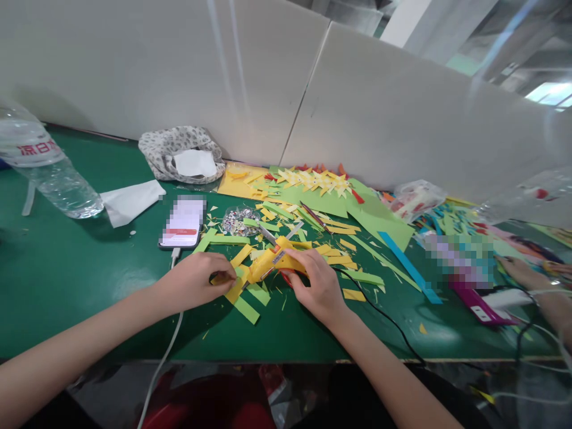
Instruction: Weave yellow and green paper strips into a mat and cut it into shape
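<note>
In the head view, the right hand (319, 289) grasped a smooth, plastic yellow glue gun (268, 264) near the middle, while the left hand's (201, 279) curled fingertips pinched a flat yellow paper piece (238, 290) just left; spiky paper cutouts (315, 180) lay far behind.

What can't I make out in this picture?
All in the head view:
Handle of the yellow glue gun: mostly covered by the right hand.
Whether the left hand grips the yellow paper: its curled fingers hide any contact.
Phone screen wording: blurred, partly pixelated.
Rest of the water bottle: cut off by the left edge.
</note>
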The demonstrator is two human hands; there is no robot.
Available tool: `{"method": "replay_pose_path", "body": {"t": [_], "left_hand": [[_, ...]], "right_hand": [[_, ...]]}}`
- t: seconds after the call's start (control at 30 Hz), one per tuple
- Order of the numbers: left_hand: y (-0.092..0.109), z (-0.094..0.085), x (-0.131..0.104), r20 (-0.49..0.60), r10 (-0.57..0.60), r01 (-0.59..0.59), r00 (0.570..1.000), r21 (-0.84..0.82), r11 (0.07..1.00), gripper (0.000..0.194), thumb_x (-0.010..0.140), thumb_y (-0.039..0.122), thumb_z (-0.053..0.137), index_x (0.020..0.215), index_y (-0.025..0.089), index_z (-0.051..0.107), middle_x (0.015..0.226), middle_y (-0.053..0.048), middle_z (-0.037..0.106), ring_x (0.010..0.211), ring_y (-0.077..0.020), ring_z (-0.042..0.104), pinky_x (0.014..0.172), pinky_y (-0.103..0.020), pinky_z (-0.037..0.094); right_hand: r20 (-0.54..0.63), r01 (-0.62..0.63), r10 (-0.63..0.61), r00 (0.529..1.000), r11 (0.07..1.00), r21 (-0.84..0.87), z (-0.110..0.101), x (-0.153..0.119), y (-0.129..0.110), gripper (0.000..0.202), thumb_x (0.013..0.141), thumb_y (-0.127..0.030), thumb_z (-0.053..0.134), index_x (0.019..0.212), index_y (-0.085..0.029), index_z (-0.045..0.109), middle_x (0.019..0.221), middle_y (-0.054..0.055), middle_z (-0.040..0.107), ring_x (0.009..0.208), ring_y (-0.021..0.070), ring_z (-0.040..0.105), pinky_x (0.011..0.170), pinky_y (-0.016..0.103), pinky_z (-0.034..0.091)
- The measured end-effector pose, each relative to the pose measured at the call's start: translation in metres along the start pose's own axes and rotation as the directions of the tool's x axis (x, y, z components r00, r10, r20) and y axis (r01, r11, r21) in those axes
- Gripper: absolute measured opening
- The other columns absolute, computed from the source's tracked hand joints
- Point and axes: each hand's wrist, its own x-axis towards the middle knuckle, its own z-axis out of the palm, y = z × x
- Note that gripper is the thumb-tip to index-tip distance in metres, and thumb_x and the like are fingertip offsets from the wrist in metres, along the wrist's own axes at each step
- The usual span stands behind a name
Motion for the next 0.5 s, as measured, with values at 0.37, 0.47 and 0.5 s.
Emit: {"method": "replay_pose_path", "body": {"t": [0.37, 0.47, 0.5], "left_hand": [[0.0021, -0.0029, -0.0005, 0.022, 0.009, -0.009, 1.0, 0.0, 1.0, 0.027, 0.087, 0.032, 0.042, 0.082, 0.021, 0.066, 0.079, -0.002, 0.063, 0.069, -0.0136, 0.058, 0.061, -0.024, 0.041], [0.0031, -0.0017, 0.0003, 0.022, -0.01, 0.01, 1.0, 0.01, 1.0, 0.028, 0.087, 0.031, 0.041, 0.081, 0.021, 0.066, 0.078, -0.002, 0.063, 0.067, -0.0139, 0.057, 0.058, -0.024, 0.04], [0.0031, -0.0009, 0.0005, 0.019, -0.021, 0.021, 1.0, 0.012, 1.0, 0.025, 0.086, 0.03, 0.043, 0.081, 0.02, 0.066, 0.078, -0.002, 0.063, 0.067, -0.014, 0.057, 0.057, -0.024, 0.04]], "right_hand": [[-0.012, 0.037, -0.038, 0.999, 0.998, -0.042, -0.001, 0.0003, 0.0, 0.043, 0.082, -0.012, 0.053, 0.123, -0.023, 0.043, 0.092, 0.006, 0.058, 0.085, 0.0197, 0.056, 0.071, 0.034, 0.051], [-0.006, 0.034, -0.035, 0.999, 0.998, -0.059, -0.0006, 0.0002, -0.0011, 0.044, 0.081, -0.015, 0.056, 0.123, -0.022, 0.043, 0.09, 0.006, 0.057, 0.083, 0.02, 0.055, 0.068, 0.034, 0.051], [-0.008, 0.037, -0.038, 0.999, 0.997, -0.061, -0.0004, 0.0001, -0.0015, 0.044, 0.081, -0.015, 0.056, 0.123, -0.021, 0.043, 0.09, 0.006, 0.057, 0.083, 0.0199, 0.055, 0.068, 0.033, 0.051]]}}
